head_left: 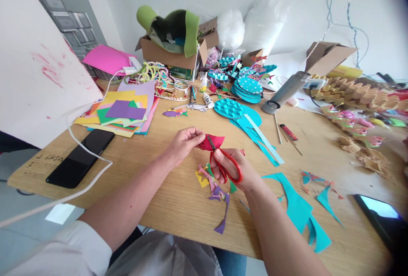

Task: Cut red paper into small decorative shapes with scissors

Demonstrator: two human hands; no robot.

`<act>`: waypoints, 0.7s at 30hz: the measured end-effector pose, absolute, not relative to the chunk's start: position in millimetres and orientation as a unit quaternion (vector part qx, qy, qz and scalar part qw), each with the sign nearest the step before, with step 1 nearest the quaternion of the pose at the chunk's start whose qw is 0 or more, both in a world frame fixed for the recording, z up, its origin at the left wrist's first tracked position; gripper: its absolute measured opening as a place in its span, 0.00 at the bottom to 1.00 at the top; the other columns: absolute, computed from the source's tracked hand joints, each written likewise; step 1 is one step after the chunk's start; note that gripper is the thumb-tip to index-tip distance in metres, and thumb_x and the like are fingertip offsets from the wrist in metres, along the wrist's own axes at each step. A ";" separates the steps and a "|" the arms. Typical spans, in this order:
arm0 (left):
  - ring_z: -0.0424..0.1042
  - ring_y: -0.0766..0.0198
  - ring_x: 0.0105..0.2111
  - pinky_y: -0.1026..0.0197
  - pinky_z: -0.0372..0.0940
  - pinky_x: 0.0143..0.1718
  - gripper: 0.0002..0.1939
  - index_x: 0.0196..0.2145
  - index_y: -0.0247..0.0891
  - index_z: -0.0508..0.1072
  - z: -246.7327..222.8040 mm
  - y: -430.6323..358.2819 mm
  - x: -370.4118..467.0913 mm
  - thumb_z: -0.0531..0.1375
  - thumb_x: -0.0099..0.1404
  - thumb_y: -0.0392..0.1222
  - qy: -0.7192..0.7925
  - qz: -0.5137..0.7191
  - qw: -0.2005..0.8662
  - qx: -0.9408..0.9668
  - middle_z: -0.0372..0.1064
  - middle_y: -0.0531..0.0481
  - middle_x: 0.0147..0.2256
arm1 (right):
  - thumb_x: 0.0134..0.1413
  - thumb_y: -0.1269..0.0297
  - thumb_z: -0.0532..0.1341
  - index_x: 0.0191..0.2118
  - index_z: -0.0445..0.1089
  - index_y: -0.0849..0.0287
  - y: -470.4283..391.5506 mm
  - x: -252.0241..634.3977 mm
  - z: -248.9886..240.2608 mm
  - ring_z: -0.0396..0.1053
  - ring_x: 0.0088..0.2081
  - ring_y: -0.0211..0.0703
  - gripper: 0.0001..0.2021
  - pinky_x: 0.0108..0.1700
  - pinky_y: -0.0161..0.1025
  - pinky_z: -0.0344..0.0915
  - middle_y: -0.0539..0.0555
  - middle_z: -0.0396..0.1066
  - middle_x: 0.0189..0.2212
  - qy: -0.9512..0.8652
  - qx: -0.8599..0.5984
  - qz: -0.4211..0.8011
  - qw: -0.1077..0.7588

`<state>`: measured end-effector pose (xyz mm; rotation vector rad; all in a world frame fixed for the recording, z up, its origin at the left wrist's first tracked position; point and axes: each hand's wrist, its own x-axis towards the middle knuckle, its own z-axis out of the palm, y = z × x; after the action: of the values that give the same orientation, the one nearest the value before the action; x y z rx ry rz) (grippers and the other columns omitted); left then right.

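Between finger and thumb, my left hand (188,142) pinches the left end of a small piece of red paper (217,140). My right hand (234,165) is closed around the red handles of a pair of scissors (236,169). The scissor blades point up and left and lie against the red paper; whether they are cutting through it I cannot tell. Both hands are above the wooden table. Below them lie paper scraps in yellow, pink and green, with a curled purple paper strip (225,214) nearest me.
A stack of coloured paper (140,127) and a black phone (81,157) lie at left. Turquoise offcuts (296,208) spread at right, near a second phone (378,214). A grey flask (287,92) lies behind. A cardboard box (170,54) stands at the back. A white cable (92,189) crosses the left side.
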<state>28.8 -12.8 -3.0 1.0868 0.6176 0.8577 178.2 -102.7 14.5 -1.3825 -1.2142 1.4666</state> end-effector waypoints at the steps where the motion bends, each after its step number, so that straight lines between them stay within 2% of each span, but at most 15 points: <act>1: 0.68 0.69 0.26 0.63 0.63 0.34 0.14 0.28 0.33 0.71 -3.2 -12.6 28.8 0.68 0.51 0.46 0.279 0.389 0.725 0.494 0.70 0.52 0.25 | 0.47 0.36 0.59 0.25 0.68 0.62 -102.4 178.7 13.7 0.63 0.12 0.34 0.28 0.15 0.31 0.59 0.49 0.67 0.13 -0.477 -0.544 0.575 0.383; 21: 0.67 0.70 0.26 0.64 0.62 0.33 0.13 0.29 0.34 0.71 -5.1 -12.1 30.2 0.66 0.53 0.46 0.289 0.395 0.709 0.509 0.69 0.52 0.25 | 0.47 0.41 0.63 0.23 0.67 0.61 -101.4 180.8 6.9 0.62 0.11 0.33 0.24 0.13 0.28 0.55 0.49 0.67 0.13 -0.487 -0.585 0.530 0.375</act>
<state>30.2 -12.1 -5.1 1.1290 0.6409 0.8764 180.8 -101.4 6.9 -1.4966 -1.2464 1.3569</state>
